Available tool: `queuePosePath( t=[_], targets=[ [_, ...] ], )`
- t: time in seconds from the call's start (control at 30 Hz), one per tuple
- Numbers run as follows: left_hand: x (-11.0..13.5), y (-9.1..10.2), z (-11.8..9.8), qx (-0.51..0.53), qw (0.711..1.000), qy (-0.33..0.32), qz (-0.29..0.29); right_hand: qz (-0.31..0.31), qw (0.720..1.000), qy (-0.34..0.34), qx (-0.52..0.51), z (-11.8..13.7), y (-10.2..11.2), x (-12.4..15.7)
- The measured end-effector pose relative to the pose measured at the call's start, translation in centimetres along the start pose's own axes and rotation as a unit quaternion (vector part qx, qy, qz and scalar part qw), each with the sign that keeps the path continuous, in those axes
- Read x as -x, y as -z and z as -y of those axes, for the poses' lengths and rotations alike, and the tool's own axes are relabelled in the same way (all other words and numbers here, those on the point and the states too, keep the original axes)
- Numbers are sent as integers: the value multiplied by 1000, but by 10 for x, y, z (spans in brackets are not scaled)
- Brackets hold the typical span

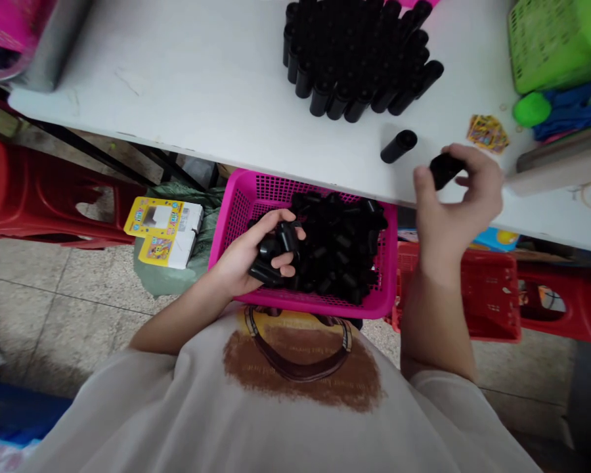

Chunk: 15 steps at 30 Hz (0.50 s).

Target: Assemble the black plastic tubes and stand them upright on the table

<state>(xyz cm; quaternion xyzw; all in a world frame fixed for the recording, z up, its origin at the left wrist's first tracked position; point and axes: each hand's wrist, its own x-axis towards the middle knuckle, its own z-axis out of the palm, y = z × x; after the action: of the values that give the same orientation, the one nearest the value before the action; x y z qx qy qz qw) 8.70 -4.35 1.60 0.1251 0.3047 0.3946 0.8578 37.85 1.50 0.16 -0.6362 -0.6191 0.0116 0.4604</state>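
My left hand (249,253) is curled around several small black plastic parts (270,249) above a pink basket (221,246). Many more black parts (342,253) fill that basket, which sits against my lap. Over the front edge of the white table, my right hand (460,194) pinches a black cylinder (446,171) between thumb and fingers. Just left of it, a single black cylinder (398,146) rests on the tabletop. Further back stands a dense cluster of upright black cylinders (357,59), a few of them leaning at its right side.
The white table (177,79) spans the far side. At its right lie small yellow cards (487,133), a green basket (546,46) and a green lid (532,109). A yellow-and-white carton (170,230) is left of the pink basket; a red crate (490,295) is right. Red stools flank both sides.
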Motion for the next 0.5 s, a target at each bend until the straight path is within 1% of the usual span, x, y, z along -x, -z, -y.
queuePosePath(
  t=[0.03, 0.1, 0.17, 0.23, 0.3, 0.4, 0.5],
  targets=[
    [0, -1, -2, 30, 999, 16, -7, -12, 999, -32, 38, -15, -5, -8],
    [0, -3, -3, 72, 996, 42, -15, -10, 991, -88, 98, -36, -14, -20],
    [1, -4, -2, 94, 994, 57, -18, 16, 985, -114, 131, -45, -21, -25],
    [1, -4, -1, 104, 992, 64, -20, 46, 982, -113, 143, -45, -23, -25],
    [1, -5, 1, 107, 992, 69, -16, 59, 982, -107, 142, -42, -23, -24],
    [2, -5, 2, 104, 992, 73, -3, 52, 984, -107, 130, -42, -21, -21],
    [3, -5, 4, 96, 993, 74, 3, 33, 986, -101, 128, -51, -23, -20]
  ],
)
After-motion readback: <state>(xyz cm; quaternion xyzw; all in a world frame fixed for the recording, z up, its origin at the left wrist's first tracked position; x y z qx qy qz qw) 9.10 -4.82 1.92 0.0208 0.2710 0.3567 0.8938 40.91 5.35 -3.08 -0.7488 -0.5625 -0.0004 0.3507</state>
